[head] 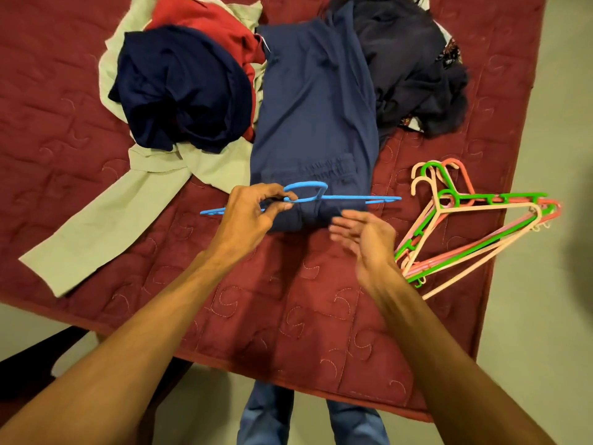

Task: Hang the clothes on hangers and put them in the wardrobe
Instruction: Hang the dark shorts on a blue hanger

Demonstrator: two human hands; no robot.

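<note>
Pinching blue hanger (353, 198) by its neck in left hand (253, 210), just above near end of navy trousers (314, 123) laid flat on red quilt (288, 316). Right hand (365, 232) empty, fingers loose, beside that end. Next, likely: lifting trousers and feeding them over hanger bar.

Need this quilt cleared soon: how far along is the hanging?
Nothing looks hung yet. The left hand pinches a blue hanger over the navy trousers; the right hand hovers open. Left: the clothes pile and spare hangers on the quilt.
</note>
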